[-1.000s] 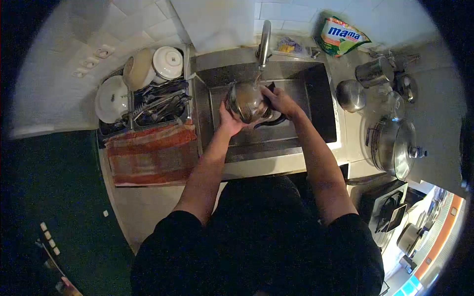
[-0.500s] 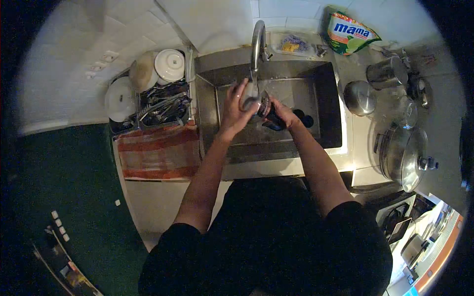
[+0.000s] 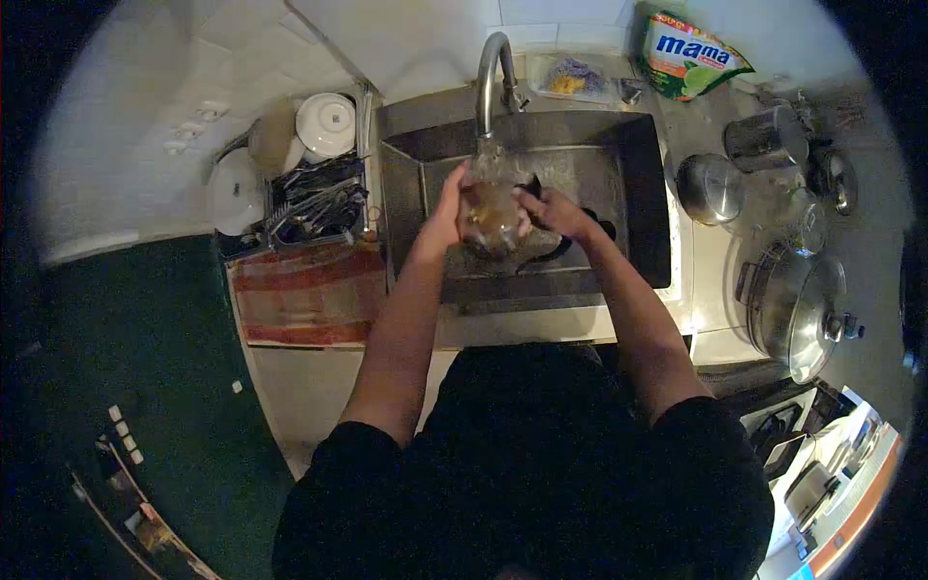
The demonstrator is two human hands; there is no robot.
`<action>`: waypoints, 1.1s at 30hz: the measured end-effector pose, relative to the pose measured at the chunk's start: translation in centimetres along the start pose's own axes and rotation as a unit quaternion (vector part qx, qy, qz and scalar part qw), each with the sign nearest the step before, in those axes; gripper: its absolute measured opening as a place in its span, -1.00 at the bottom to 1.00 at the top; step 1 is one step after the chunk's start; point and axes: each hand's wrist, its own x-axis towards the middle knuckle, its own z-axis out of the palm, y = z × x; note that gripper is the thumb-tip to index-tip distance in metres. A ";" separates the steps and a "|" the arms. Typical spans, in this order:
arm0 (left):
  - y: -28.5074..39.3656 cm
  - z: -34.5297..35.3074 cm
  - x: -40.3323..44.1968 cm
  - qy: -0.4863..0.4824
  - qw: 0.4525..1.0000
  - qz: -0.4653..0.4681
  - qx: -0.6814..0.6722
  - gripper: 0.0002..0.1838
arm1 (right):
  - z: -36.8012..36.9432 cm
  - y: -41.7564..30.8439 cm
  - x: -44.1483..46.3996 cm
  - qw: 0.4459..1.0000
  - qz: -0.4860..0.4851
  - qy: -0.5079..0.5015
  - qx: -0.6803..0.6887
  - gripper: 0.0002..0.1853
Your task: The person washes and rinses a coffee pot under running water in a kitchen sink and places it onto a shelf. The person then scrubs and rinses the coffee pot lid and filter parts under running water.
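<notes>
A glass pot (image 3: 491, 215) with a black handle is held in the sink (image 3: 594, 280), under the curved metal faucet (image 3: 487, 87). Water runs down onto it and splashes. My left hand (image 3: 449, 215) is wrapped round the pot's left side. On the right, my right hand (image 3: 555, 213) is closed at the black handle part, its fingertips near the glass. The pot is somewhat blurred, and the fingers beneath it are hidden. Behind my right hand, a dark round thing lies in the sink.
A dish rack with white bowls (image 3: 326, 126) and cutlery (image 3: 314, 203) stands left, behind a striped cloth (image 3: 309, 295). On the right are a metal bowl (image 3: 710, 188), a metal pot (image 3: 768, 138) and a large lidded pot (image 3: 797, 309). A green pouch (image 3: 688, 58) leans at the back.
The pot has turned in my hands, and its rounded glass body shows again. My left hand has shifted from over it to its left side. The camera view has moved slightly.
</notes>
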 end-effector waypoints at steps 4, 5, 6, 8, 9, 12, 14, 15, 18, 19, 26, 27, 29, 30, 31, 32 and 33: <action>-2.7 -1.6 -3.1 -0.097 0.975 -0.110 -0.166 -0.22 | 1.5 -3.6 2.4 0.953 -0.045 -0.089 -0.287 -0.42; -3.8 -2.5 -2.8 -0.090 0.974 -0.080 -0.191 -0.23 | 2.1 -4.2 2.7 0.940 -0.068 -0.069 -0.326 -0.48; -5.5 -3.7 -1.9 -0.085 0.972 -0.050 -0.215 -0.25 | 2.6 -4.7 3.0 0.925 -0.090 -0.049 -0.365 -0.53; -6.0 -2.9 -2.1 -0.062 0.965 0.002 -0.255 -0.26 | 3.0 -6.7 3.1 0.891 -0.138 -0.027 -0.431 -0.59; -6.1 -2.4 -2.0 -0.046 0.961 0.024 -0.271 -0.26 | 2.9 -7.7 3.1 0.873 -0.164 -0.026 -0.458 -0.60; -6.4 -3.8 -0.9 -0.078 0.943 0.059 -0.317 -0.27 | 2.9 -8.8 3.5 0.847 -0.205 0.004 -0.491 -0.53; -5.8 -3.4 -1.1 -0.080 0.937 0.059 -0.334 -0.28 | 2.8 -8.6 4.0 0.849 -0.210 0.020 -0.485 -0.48; -5.7 -3.1 -1.2 -0.058 0.939 0.053 -0.335 -0.29 | 2.6 -8.5 4.2 0.855 -0.208 0.021 -0.474 -0.47; -3.9 -1.2 -2.4 -0.059 0.945 0.050 -0.317 -0.30 | 1.5 -10.5 3.6 0.859 -0.181 0.000 -0.480 -0.47; -3.9 -1.2 -2.3 -0.071 0.948 0.051 -0.306 -0.31 | 1.1 -11.1 3.3 0.857 -0.168 -0.010 -0.486 -0.47; -4.3 -1.7 0.0 -0.102 0.956 0.051 -0.270 -0.32 | 0.0 -10.4 2.9 0.876 -0.133 0.034 -0.462 -0.42; -4.1 -1.5 0.3 -0.076 0.962 0.040 -0.261 -0.32 | -0.2 -9.9 2.9 0.879 -0.133 0.042 -0.456 -0.45; -3.4 -0.4 0.1 -0.039 0.968 0.019 -0.245 -0.31 | -0.6 -9.5 2.4 0.887 -0.127 0.066 -0.439 -0.47; -2.7 0.5 -0.3 -0.028 0.970 0.008 -0.240 -0.30 | -0.7 -9.5 1.7 0.892 -0.121 0.081 -0.428 -0.48; -2.5 0.8 -0.3 -0.016 0.972 -0.002 -0.234 -0.29 | -0.7 -9.5 1.3 0.896 -0.115 0.097 -0.417 -0.49; -2.6 0.8 -0.2 -0.016 0.973 0.000 -0.231 -0.27 | -0.5 -8.7 1.6 0.888 -0.121 0.096 -0.433 -0.53; -2.5 1.0 -0.1 -0.016 0.974 0.002 -0.228 -0.24 | 0.0 -7.5 2.1 0.879 -0.127 0.096 -0.449 -0.56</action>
